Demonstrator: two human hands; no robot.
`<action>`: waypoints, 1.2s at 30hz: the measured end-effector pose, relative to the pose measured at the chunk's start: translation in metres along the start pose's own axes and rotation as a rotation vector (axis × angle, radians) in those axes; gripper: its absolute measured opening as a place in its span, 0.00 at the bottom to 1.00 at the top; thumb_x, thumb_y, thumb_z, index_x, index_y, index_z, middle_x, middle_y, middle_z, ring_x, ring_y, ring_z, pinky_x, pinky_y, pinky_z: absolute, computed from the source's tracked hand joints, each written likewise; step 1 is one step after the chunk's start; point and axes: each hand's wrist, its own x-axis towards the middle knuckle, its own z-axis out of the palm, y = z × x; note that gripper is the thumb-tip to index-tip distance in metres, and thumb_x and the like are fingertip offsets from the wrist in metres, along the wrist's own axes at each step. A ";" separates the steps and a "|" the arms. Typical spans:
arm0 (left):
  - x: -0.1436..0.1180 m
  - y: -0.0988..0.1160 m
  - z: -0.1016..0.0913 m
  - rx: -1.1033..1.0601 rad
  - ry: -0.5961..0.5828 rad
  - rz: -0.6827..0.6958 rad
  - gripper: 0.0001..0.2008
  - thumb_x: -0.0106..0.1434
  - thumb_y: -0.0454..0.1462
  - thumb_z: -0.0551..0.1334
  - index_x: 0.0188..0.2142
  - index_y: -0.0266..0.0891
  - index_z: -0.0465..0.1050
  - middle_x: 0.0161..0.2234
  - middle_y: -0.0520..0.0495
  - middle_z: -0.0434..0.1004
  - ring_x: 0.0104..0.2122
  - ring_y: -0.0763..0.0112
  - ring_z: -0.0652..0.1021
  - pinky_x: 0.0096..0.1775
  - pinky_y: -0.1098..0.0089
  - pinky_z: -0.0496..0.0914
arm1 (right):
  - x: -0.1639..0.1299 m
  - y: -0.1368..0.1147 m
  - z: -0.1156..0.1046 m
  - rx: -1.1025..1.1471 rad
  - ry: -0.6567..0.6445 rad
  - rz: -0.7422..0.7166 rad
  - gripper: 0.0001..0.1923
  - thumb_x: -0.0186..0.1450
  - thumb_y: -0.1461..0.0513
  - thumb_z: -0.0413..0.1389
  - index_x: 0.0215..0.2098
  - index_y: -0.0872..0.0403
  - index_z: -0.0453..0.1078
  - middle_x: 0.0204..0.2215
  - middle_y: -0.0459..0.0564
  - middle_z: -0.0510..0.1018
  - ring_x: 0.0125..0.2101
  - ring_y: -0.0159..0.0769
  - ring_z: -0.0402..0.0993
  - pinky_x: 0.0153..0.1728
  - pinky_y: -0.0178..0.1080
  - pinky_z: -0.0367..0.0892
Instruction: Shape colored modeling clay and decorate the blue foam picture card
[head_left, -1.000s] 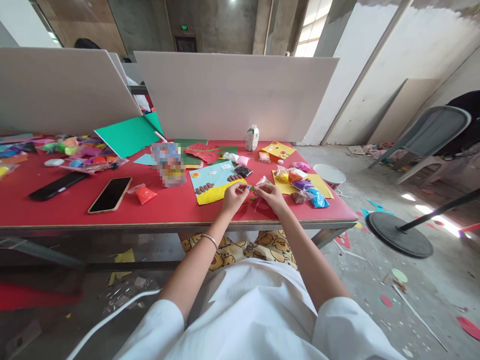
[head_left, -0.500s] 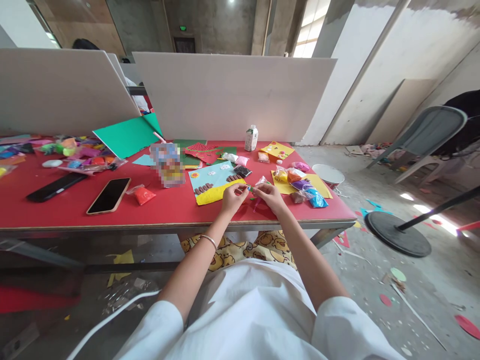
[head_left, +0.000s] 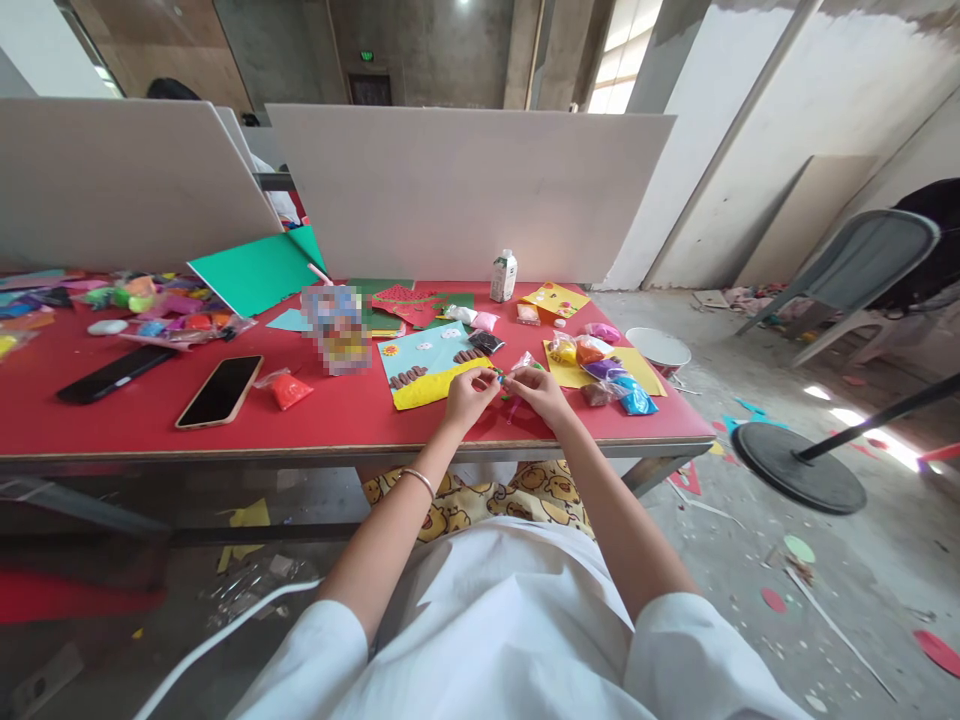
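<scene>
My left hand and my right hand meet over the red table near its front edge. Between their fingertips they pinch a small green piece of clay; both hands grip it. Just behind the hands lies a blue and yellow craft picture with brown shapes on it. To the right of my right hand sit several small bags of coloured clay on a yellow sheet.
Two dark phones and an orange clay bag lie at left. A small milk carton stands at the back by white partition boards. A white bucket, a round stand base and a chair stand on the floor at right.
My two hands have stayed together at the same spot, with only slight finger movement on the small piece. Nothing else on the table has moved.
</scene>
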 end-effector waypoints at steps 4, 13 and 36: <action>0.001 -0.003 0.000 -0.002 0.016 -0.004 0.06 0.57 0.38 0.62 0.29 0.38 0.75 0.29 0.47 0.79 0.25 0.72 0.75 0.29 0.72 0.70 | 0.001 0.002 0.000 0.030 0.018 0.007 0.23 0.45 0.44 0.66 0.27 0.53 0.73 0.25 0.47 0.76 0.28 0.35 0.73 0.35 0.40 0.71; 0.001 -0.007 0.000 -0.015 0.022 -0.003 0.08 0.54 0.41 0.64 0.28 0.38 0.75 0.28 0.47 0.79 0.24 0.71 0.75 0.28 0.71 0.71 | 0.002 0.005 -0.001 0.048 0.029 -0.002 0.24 0.46 0.43 0.65 0.27 0.53 0.73 0.25 0.47 0.76 0.28 0.36 0.73 0.34 0.40 0.72; 0.002 -0.006 0.000 -0.033 0.055 -0.018 0.07 0.55 0.40 0.63 0.28 0.38 0.76 0.27 0.47 0.80 0.24 0.72 0.75 0.27 0.72 0.70 | 0.001 0.001 0.000 0.015 0.018 -0.007 0.24 0.45 0.43 0.66 0.25 0.53 0.72 0.24 0.48 0.77 0.27 0.36 0.73 0.33 0.40 0.71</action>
